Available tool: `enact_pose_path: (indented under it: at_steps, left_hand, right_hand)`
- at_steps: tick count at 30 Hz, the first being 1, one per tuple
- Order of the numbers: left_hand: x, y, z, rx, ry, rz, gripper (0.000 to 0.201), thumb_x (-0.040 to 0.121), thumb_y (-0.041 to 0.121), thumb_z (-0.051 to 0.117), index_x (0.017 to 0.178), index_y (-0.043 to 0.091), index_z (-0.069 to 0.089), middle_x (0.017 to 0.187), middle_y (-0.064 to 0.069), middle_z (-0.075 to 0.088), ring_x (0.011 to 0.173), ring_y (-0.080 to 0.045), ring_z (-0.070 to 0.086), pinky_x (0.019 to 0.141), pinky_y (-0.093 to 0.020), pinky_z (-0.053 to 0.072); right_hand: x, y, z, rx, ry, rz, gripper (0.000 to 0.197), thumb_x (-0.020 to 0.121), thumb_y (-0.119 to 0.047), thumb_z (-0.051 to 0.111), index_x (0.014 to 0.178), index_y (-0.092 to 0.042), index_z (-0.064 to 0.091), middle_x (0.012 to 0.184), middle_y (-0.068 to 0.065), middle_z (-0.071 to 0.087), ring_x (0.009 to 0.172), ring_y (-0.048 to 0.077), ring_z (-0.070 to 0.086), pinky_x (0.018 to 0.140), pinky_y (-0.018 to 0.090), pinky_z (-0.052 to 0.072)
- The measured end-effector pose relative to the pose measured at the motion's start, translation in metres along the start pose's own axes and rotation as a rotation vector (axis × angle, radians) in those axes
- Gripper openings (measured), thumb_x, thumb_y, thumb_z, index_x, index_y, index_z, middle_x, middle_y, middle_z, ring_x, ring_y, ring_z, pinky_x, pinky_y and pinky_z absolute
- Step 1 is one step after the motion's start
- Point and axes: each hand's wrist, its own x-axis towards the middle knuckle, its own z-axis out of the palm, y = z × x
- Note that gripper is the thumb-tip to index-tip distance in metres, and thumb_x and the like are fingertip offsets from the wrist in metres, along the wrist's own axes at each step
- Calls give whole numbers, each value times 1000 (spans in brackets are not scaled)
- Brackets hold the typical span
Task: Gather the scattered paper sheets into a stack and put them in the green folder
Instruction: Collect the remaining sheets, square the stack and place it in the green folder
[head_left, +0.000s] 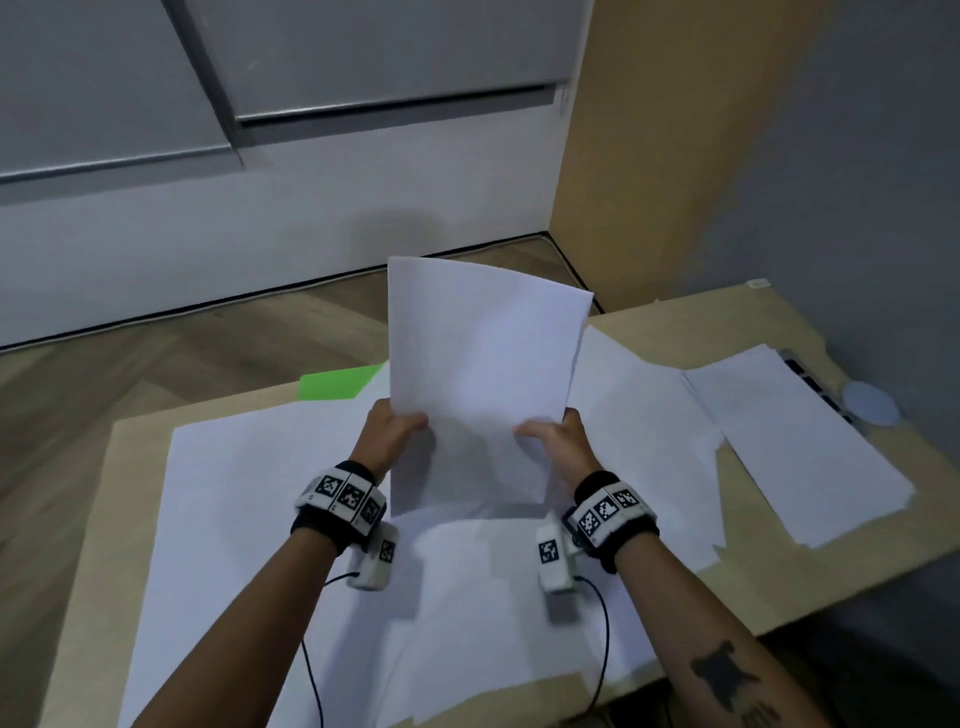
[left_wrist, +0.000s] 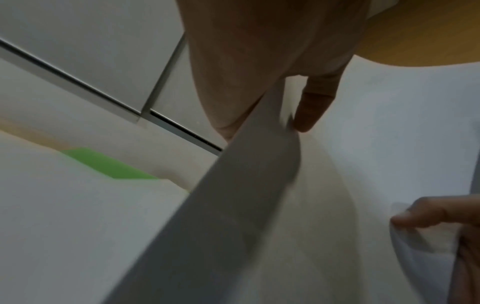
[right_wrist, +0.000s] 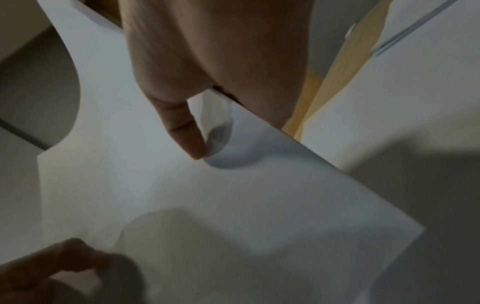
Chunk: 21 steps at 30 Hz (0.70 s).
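A white paper stack (head_left: 478, 374) stands nearly upright above the table. My left hand (head_left: 397, 428) pinches its left edge, thumb on the near face. My right hand (head_left: 550, 434) pinches its right edge the same way. In the left wrist view the left thumb (left_wrist: 314, 102) presses the sheet (left_wrist: 363, 144), and the right hand's fingers (left_wrist: 428, 214) show at lower right. In the right wrist view the right thumb (right_wrist: 182, 127) lies on the paper (right_wrist: 233, 205). Only a corner of the green folder (head_left: 337, 382) shows behind the stack, also in the left wrist view (left_wrist: 103, 162). More loose sheets (head_left: 649, 415) lie flat.
Large white sheets (head_left: 249, 519) cover the near part of the tan table (head_left: 872, 566). Another sheet (head_left: 795, 441) lies at the right over a dark keyboard (head_left: 810, 379), beside a round pale disc (head_left: 870, 404). A wooden panel (head_left: 649, 156) and the wall stand behind.
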Motion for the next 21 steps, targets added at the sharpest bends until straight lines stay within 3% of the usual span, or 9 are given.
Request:
enact_pose_path:
  at_steps: [2, 5, 9, 13, 15, 17, 19, 21]
  left_hand:
    - [4, 14, 32, -19, 2, 31, 9, 58, 16, 58, 65, 13, 61, 65, -4, 58, 62, -17, 50, 59, -29, 39]
    - [7, 27, 85, -35, 16, 97, 8, 63, 17, 55, 69, 14, 59, 65, 1, 57, 62, -15, 49, 59, -28, 40]
    - [12, 36, 162, 0, 34, 116, 7, 63, 18, 56, 70, 16, 58, 68, 1, 60, 64, -16, 50, 59, -29, 41]
    - [16, 41, 235, 25, -6, 72, 12, 64, 24, 54, 68, 13, 58, 70, -6, 63, 65, -19, 50, 61, -31, 40]
    - [21, 41, 269, 66, -57, 32, 19, 69, 29, 51, 70, 10, 57, 72, -2, 61, 67, -18, 50, 61, -31, 39]
    - [26, 37, 303, 144, -102, 3, 23, 69, 29, 52, 70, 6, 53, 70, -4, 58, 68, -20, 50, 61, -38, 47]
    - [30, 30, 334, 237, -131, -13, 23, 69, 21, 61, 64, 11, 41, 64, -7, 47, 62, -20, 46, 60, -50, 53]
    - [33, 23, 365, 283, -163, -68, 31, 69, 12, 67, 63, 15, 36, 61, -9, 43, 56, -21, 46, 57, -50, 55]
  right_hand:
    - [7, -8, -27, 8, 33, -11, 22, 79, 8, 66, 86, -9, 54, 82, 4, 61, 78, 20, 60, 72, 31, 51]
    - [19, -13, -71, -3, 87, -27, 26, 71, 5, 61, 88, -11, 48, 75, 2, 48, 70, 18, 45, 65, 29, 40]
    - [35, -28, -134, -11, 106, -108, 36, 56, 10, 49, 61, -19, 30, 61, -1, 25, 64, 19, 21, 60, 32, 17]
    - [60, -30, -211, -34, 166, -83, 31, 42, 1, 48, 61, -17, 31, 69, 6, 30, 72, 24, 25, 66, 41, 18]
    - [71, -33, -250, -87, 230, -44, 28, 43, -2, 49, 61, -20, 38, 68, 1, 41, 72, 20, 32, 67, 39, 22]
    - [78, -37, -287, -137, 280, -11, 26, 50, -1, 50, 66, -19, 41, 72, -1, 48, 70, 21, 36, 69, 36, 22]
    - [84, -38, -322, -210, 334, 9, 24, 62, 3, 51, 70, -17, 39, 76, 1, 49, 68, 23, 38, 69, 37, 18]
    - [93, -35, -356, -266, 386, 26, 25, 72, 2, 53, 71, -16, 36, 75, 3, 44, 67, 24, 37, 62, 34, 22]
